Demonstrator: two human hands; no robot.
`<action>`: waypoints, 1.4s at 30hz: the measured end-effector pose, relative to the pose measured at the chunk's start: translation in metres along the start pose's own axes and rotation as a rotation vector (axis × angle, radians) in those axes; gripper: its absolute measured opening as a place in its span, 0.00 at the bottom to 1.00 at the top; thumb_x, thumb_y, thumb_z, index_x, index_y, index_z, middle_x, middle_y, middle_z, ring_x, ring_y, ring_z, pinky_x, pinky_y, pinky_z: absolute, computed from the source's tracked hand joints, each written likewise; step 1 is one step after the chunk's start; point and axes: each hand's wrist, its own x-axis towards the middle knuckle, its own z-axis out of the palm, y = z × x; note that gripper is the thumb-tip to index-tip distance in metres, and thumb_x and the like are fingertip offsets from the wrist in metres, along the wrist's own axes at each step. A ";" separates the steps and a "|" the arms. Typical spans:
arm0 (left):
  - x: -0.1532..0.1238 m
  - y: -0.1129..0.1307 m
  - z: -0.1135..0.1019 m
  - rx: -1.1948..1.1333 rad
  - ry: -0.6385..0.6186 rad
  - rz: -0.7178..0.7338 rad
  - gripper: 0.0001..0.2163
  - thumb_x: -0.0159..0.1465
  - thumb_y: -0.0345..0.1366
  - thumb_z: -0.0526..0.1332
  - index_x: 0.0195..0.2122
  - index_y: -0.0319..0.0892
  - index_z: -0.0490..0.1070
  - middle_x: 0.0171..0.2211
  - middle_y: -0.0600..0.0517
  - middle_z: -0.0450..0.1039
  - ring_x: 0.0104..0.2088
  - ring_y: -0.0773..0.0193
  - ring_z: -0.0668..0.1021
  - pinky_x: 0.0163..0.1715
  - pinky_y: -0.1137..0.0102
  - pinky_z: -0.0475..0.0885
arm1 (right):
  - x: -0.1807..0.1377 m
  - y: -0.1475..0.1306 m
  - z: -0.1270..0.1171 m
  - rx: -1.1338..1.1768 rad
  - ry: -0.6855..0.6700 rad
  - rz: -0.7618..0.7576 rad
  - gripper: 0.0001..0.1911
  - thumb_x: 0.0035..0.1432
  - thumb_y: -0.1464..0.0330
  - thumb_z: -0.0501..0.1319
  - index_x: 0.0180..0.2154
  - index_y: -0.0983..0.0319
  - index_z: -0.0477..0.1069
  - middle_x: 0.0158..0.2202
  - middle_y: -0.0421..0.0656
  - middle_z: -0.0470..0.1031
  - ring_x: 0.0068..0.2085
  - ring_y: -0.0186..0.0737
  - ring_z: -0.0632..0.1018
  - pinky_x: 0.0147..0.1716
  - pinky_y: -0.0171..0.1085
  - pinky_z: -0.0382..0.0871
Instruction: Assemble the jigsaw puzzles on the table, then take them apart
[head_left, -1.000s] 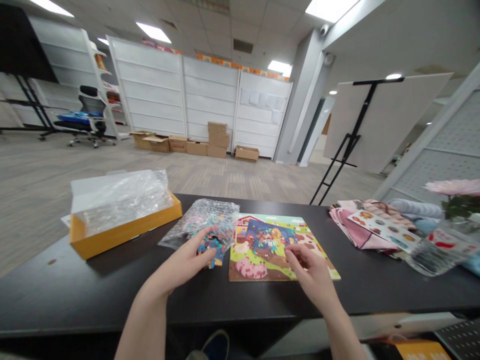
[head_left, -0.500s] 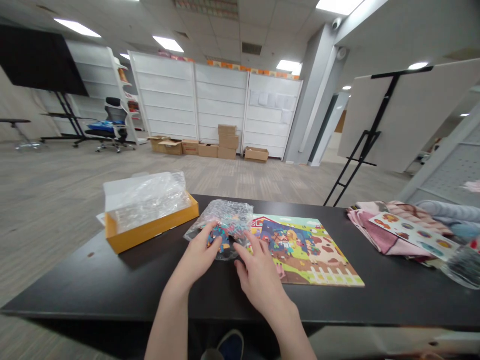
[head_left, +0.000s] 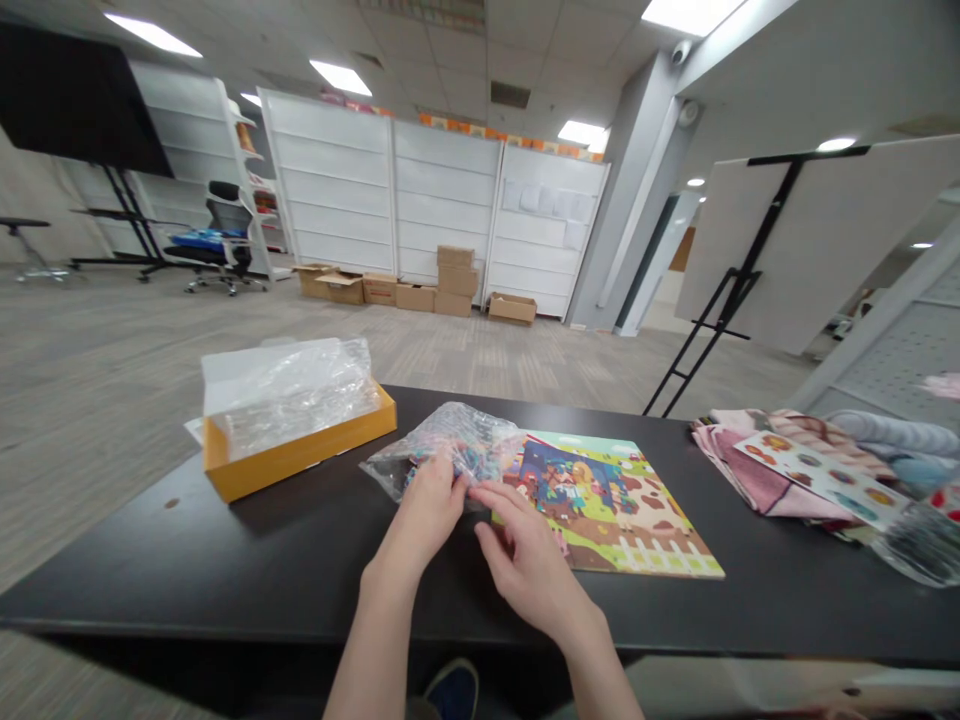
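A clear plastic bag (head_left: 469, 432) of colourful puzzle pieces lies on the black table, its right side overlapping the farm-scene puzzle board (head_left: 667, 515). My left hand (head_left: 429, 505) is closed on the near edge of the bag, with its fingertips partly hidden. Beside it, my right hand (head_left: 525, 550) reaches its forefinger to the bag's near edge, close to my left thumb. The right thumb stays apart from the fingers, and nothing shows between them. A darker night-scene picture, partly assembled, lies on the board's upper left.
An open yellow box (head_left: 300, 455) with clear plastic wrap inside stands at the table's left. On the right are folded pink cloths (head_left: 750, 475), a sticker sheet (head_left: 825, 480) and a crumpled clear bag (head_left: 919, 540). Cardboard boxes (head_left: 454, 280) line the far shelves.
My left hand has shifted right and closed on the bag's near edge. The bag's film now spreads over the pieces that showed between my hands. My right hand has moved little.
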 end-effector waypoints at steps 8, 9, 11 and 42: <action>0.005 -0.005 -0.007 0.069 0.187 -0.102 0.14 0.66 0.40 0.58 0.48 0.39 0.74 0.43 0.39 0.82 0.45 0.47 0.84 0.46 0.61 0.76 | -0.011 -0.008 -0.011 0.079 -0.094 0.040 0.18 0.63 0.72 0.60 0.53 0.56 0.76 0.56 0.47 0.77 0.58 0.45 0.77 0.59 0.46 0.71; 0.006 -0.006 -0.007 0.077 0.205 -0.122 0.14 0.65 0.40 0.57 0.47 0.39 0.74 0.40 0.40 0.82 0.43 0.48 0.84 0.45 0.61 0.77 | -0.012 -0.008 -0.011 0.085 -0.096 0.041 0.18 0.63 0.73 0.60 0.53 0.56 0.76 0.56 0.47 0.77 0.58 0.45 0.77 0.60 0.46 0.71; 0.008 -0.008 -0.007 0.074 0.226 -0.143 0.13 0.64 0.40 0.58 0.44 0.40 0.76 0.37 0.41 0.83 0.40 0.48 0.84 0.42 0.62 0.77 | -0.012 -0.007 -0.013 0.093 -0.095 0.043 0.18 0.62 0.73 0.60 0.53 0.57 0.76 0.57 0.47 0.77 0.59 0.45 0.76 0.61 0.47 0.70; 0.011 -0.014 -0.007 -0.348 0.092 -0.026 0.21 0.68 0.47 0.54 0.53 0.37 0.75 0.56 0.40 0.77 0.59 0.51 0.77 0.63 0.57 0.66 | -0.015 -0.012 -0.012 0.039 -0.135 0.045 0.21 0.62 0.72 0.62 0.56 0.57 0.74 0.60 0.47 0.74 0.61 0.46 0.74 0.63 0.47 0.67</action>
